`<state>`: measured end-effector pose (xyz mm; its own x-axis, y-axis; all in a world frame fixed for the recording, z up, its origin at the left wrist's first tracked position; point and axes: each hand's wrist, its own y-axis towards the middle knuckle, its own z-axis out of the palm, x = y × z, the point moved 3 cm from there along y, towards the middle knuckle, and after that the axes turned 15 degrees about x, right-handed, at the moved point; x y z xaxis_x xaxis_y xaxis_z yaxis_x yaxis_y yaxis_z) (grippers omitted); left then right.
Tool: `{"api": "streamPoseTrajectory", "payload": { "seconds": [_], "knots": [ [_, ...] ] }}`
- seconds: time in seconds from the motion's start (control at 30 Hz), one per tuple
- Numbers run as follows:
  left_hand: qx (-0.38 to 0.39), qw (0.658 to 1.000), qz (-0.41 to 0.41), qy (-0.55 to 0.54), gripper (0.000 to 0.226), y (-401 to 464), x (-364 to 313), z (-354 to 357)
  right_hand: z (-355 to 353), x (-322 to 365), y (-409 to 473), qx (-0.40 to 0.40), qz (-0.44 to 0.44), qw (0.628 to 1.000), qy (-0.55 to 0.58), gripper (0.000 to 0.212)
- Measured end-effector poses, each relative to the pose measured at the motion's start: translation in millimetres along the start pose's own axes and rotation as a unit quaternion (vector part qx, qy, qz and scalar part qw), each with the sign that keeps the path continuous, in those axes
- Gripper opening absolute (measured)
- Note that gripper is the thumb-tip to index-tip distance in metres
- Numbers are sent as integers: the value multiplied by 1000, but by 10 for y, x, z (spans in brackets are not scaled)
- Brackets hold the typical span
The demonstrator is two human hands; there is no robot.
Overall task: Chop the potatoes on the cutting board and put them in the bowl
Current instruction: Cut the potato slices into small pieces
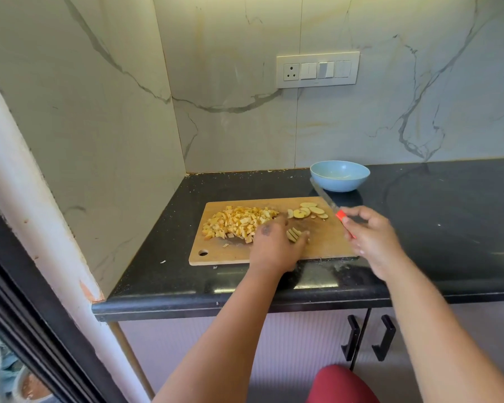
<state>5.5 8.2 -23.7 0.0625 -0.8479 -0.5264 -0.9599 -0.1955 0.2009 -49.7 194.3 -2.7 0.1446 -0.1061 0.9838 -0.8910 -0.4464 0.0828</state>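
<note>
Diced potato pieces (pixel 239 222) heap at mid-frame on the flat wooden cutting board (pixel 326 245), round slices (pixel 309 212) to their right. The left hand (pixel 274 245) pinches cut strips (pixel 294 234). The right hand (pixel 370 237) grips an orange-handled knife (pixel 326 199). A smooth blue bowl (pixel 340 175) sits behind, on black stone countertop (pixel 448 216).

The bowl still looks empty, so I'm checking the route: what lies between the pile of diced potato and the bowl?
In the head view, between the diced potato and the bowl lie round potato slices on the cutting board, then bare countertop.
</note>
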Motion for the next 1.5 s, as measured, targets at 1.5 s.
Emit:
{"api": "streamPoseTrajectory", "payload": {
  "seconds": [1.5],
  "knots": [
    [12, 996, 67, 63, 22, 72, -26, -39, 596, -16, -271, -13, -45, 898, -437, 22]
  ]
}}
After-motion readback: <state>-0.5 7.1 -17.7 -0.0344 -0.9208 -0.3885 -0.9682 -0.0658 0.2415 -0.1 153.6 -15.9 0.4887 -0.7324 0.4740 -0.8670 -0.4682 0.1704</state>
